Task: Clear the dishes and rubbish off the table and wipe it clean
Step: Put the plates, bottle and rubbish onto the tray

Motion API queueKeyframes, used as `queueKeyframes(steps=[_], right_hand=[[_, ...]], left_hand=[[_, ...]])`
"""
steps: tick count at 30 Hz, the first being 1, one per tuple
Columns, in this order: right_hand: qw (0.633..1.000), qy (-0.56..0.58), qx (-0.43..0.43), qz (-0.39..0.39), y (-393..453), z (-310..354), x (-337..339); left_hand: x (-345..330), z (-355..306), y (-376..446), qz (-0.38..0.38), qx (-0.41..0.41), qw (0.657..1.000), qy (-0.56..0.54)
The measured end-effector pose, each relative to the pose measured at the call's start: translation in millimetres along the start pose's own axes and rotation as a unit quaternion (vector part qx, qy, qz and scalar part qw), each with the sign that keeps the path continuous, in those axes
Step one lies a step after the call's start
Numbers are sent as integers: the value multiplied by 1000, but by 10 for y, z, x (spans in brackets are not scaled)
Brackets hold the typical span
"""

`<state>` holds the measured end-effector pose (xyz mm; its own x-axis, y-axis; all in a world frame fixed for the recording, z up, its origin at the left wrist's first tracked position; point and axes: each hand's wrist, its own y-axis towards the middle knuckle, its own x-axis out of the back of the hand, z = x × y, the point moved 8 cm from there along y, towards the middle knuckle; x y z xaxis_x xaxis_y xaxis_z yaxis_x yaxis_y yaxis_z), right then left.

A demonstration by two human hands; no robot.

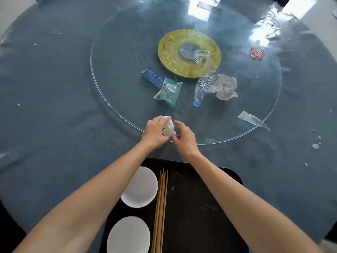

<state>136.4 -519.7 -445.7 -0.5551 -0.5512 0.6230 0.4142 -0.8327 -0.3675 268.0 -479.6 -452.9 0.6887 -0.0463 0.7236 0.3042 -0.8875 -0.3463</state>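
At the near edge of the glass turntable (113, 99) we log our left hand (155, 133) and right hand (184, 138), both meeting on one white crumpled tissue wad (169, 129)

Left hand: fingers curled over the far and left side of the wad, gripping it. Right hand: thumb and fingertips closing on the wad's near right side in a pinch, the upper fingers bent and slightly apart above it

On the turntable, listed from left to right:
- blue card box (152, 76) with white lettering, left of centre
- green and clear plastic packet (168, 92), touching the box's near end
- yellow centre disc (169, 48) with a grey hub, at the middle
- small clear cup (201, 56), resting on the disc's right part
- crushed clear water bottle (205, 84) with a blue cap, lying with the cap toward us
- crumpled white napkin (225, 86), just beside the bottle on its right
- clear plastic wrapper strip (252, 119), at the near right rim, its tip over the edge
- red wrapper (257, 52), far right

On the grey-blue tablecloth (45, 106) we note scattered white crumbs (315, 146) at the right and a few at the left

Nearest us, a black tray (200, 207) sits at the table's near edge, holding two white plates (140, 187), one behind the other on its left, and a bundle of wooden chopsticks (161, 207) lying lengthwise just right of the plates
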Motion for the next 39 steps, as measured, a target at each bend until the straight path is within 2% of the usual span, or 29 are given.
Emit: queueKeyframes(steps=[3,8,11,14,17,21,27,36,39], right_hand=[[1000,21,20,-7,111,28,-33],[996,61,59,-13,301,66,36],[990,96,96,-23,501,242,234],[988,122,68,-66,826,329,483],[990,112,6,-89,1178,329,608],[993,102,-45,-44,1496,334,445],[986,143,-59,-64,1539,265,355],[961,258,-54,-86,685,-61,714],[968,236,-46,-77,156,-317,914]], left_hand=[[37,12,70,-53,8,999,-9],[247,-37,180,-80,28,996,-10],[517,-83,288,-135,39,989,-43],[779,-12,456,-196,86,969,-121],[912,147,611,-228,123,954,-151],[848,376,749,-221,165,944,-181],[752,498,807,-219,171,936,-215],[546,94,165,-165,120,931,-302],[332,-197,-254,-127,94,943,-292]])
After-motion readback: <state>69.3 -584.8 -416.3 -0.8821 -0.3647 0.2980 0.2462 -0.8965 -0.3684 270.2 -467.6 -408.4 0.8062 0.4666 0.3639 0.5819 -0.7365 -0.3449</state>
